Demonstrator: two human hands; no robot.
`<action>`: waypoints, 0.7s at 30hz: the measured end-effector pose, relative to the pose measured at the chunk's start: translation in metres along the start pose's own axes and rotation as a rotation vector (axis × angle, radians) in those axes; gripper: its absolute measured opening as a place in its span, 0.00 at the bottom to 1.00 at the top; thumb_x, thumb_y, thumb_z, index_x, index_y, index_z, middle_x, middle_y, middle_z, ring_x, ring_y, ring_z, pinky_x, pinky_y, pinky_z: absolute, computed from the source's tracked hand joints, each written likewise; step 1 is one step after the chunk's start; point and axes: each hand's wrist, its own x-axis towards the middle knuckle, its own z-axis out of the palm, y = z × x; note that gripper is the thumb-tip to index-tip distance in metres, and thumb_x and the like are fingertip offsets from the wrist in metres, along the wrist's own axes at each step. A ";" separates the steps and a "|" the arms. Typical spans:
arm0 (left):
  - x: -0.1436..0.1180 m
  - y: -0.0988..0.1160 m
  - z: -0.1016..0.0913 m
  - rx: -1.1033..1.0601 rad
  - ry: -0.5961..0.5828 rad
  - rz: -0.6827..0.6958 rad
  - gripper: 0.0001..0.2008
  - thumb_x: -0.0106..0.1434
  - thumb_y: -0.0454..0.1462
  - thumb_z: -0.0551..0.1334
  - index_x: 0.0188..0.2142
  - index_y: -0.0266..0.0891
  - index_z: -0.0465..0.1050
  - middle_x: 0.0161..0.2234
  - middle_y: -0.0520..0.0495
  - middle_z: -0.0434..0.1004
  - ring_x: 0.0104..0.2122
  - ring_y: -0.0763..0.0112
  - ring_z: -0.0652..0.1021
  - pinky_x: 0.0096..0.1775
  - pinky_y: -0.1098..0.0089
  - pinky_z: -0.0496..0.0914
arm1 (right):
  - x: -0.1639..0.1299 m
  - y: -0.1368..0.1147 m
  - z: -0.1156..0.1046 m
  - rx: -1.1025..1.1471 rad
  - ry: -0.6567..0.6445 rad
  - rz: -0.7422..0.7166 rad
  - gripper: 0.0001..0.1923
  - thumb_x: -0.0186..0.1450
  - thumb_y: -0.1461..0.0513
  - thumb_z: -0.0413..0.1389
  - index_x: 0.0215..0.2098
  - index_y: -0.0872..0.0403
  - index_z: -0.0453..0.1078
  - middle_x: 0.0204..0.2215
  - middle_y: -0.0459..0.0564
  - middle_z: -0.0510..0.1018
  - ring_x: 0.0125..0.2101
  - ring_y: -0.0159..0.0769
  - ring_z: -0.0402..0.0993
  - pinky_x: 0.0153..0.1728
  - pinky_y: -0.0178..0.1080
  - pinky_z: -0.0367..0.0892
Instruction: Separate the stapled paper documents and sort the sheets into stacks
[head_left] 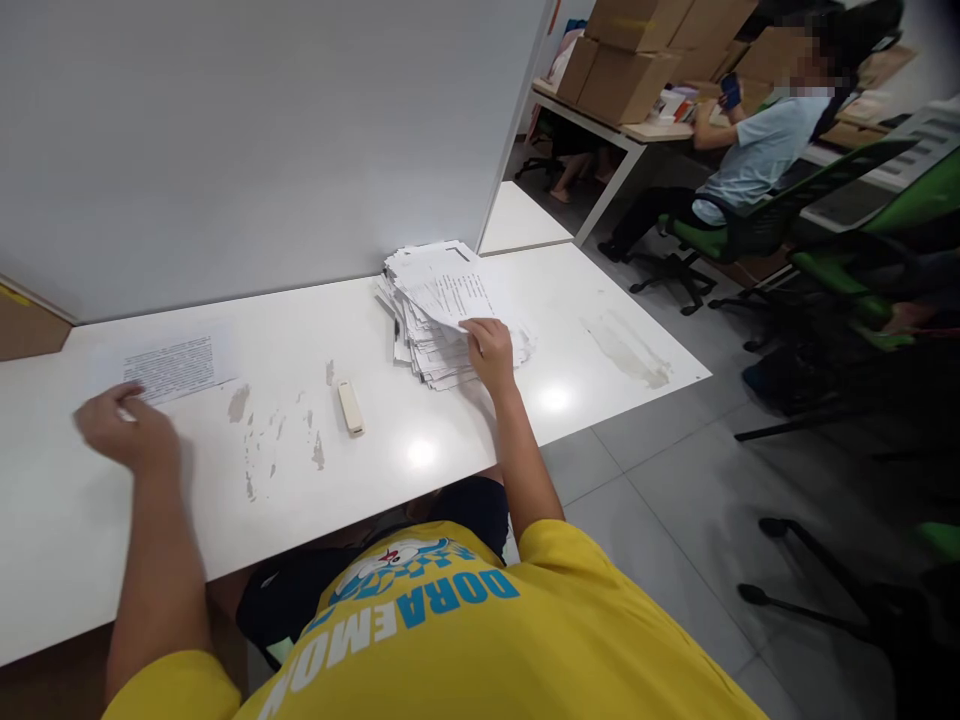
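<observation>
Our right hand (489,350) rests on the untidy stack of printed sheets (439,312) at about one o'clock on the white worktop (585,330), fingers pinching the top sheet's near corner; our left hand (124,428) lies at nine o'clock, fingers curled loosely, its fingertips pressing the edge of a single printed page (171,368); a small cream-coloured stapler-like bar (350,407) sits between the two, apart from both. To lift one sheet cleanly, we judge it best to peel only the top corner with thumb and forefinger, keep the stack from sliding toward the edge, and hold the single page flat; a person sits well apart at two o'clock.
</observation>
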 end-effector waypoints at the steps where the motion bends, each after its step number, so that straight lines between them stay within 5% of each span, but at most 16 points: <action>1: -0.018 0.018 0.002 -0.021 0.067 0.089 0.17 0.59 0.35 0.47 0.42 0.38 0.70 0.46 0.35 0.76 0.53 0.48 0.72 0.56 0.44 0.63 | -0.008 -0.004 0.001 0.015 -0.032 -0.015 0.19 0.69 0.67 0.44 0.48 0.51 0.75 0.47 0.54 0.80 0.50 0.45 0.71 0.54 0.50 0.63; 3: -0.059 0.057 0.012 -0.111 -0.060 0.386 0.13 0.61 0.37 0.50 0.36 0.41 0.73 0.39 0.41 0.80 0.44 0.55 0.78 0.51 0.52 0.70 | -0.024 -0.009 0.002 0.044 -0.109 -0.054 0.17 0.69 0.66 0.46 0.47 0.50 0.76 0.47 0.54 0.80 0.50 0.45 0.72 0.54 0.50 0.63; 7: -0.124 0.141 0.044 -0.204 -0.571 0.919 0.16 0.65 0.37 0.52 0.44 0.44 0.78 0.40 0.42 0.82 0.43 0.57 0.80 0.47 0.56 0.73 | -0.040 -0.007 0.001 0.077 -0.081 -0.052 0.15 0.70 0.55 0.51 0.49 0.50 0.75 0.50 0.54 0.79 0.52 0.45 0.72 0.58 0.52 0.62; 10: -0.134 0.200 0.081 -0.160 -0.689 0.988 0.22 0.69 0.38 0.48 0.57 0.39 0.72 0.50 0.38 0.79 0.53 0.54 0.77 0.51 0.54 0.72 | -0.037 0.011 -0.001 0.031 0.115 0.121 0.20 0.71 0.51 0.47 0.53 0.51 0.72 0.55 0.58 0.75 0.57 0.47 0.68 0.60 0.55 0.60; 12: -0.128 0.230 0.107 -0.068 -0.733 0.997 0.28 0.69 0.41 0.51 0.66 0.33 0.60 0.63 0.34 0.66 0.64 0.51 0.66 0.61 0.52 0.64 | -0.033 0.025 -0.001 0.007 0.253 0.275 0.24 0.71 0.51 0.44 0.57 0.54 0.69 0.58 0.61 0.71 0.61 0.50 0.63 0.62 0.58 0.57; 15: -0.119 0.252 0.138 0.099 -0.768 1.044 0.42 0.65 0.48 0.58 0.70 0.24 0.47 0.71 0.29 0.45 0.71 0.45 0.48 0.68 0.50 0.49 | -0.031 0.040 0.001 0.063 0.321 0.480 0.28 0.69 0.50 0.47 0.60 0.57 0.64 0.60 0.65 0.68 0.62 0.52 0.60 0.62 0.60 0.56; 21: -0.125 0.253 0.150 0.105 -0.710 1.152 0.32 0.71 0.41 0.50 0.70 0.28 0.48 0.70 0.33 0.51 0.71 0.49 0.51 0.68 0.52 0.48 | -0.029 0.033 0.002 0.251 0.331 0.587 0.24 0.66 0.52 0.50 0.54 0.56 0.68 0.53 0.62 0.74 0.55 0.48 0.67 0.60 0.54 0.60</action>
